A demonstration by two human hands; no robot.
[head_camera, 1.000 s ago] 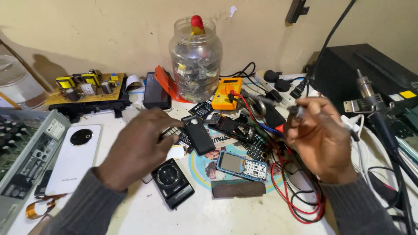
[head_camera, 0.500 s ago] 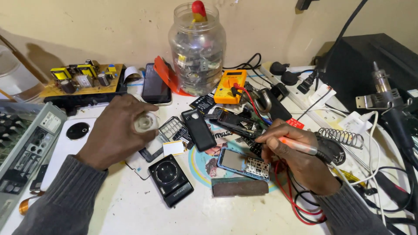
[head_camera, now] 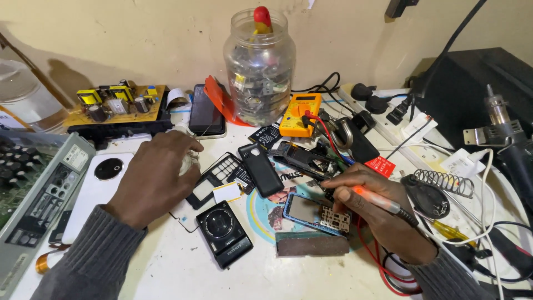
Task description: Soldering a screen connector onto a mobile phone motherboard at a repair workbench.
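One camera only, up on the person's head, tilted down and forward over a cluttered white worktable (head_camera: 166,266). It faces the cream wall (head_camera: 139,39) at the back, where a clear plastic jar (head_camera: 260,66) stands near top centre. It sits close: both forearms come in from the bottom edge, the left hand (head_camera: 158,178) left of centre, the right hand (head_camera: 377,214) right of centre. A grey circuit chassis (head_camera: 33,194) is cut off at the left edge and a black box (head_camera: 477,94) at the right. There is no second view to overlap with.
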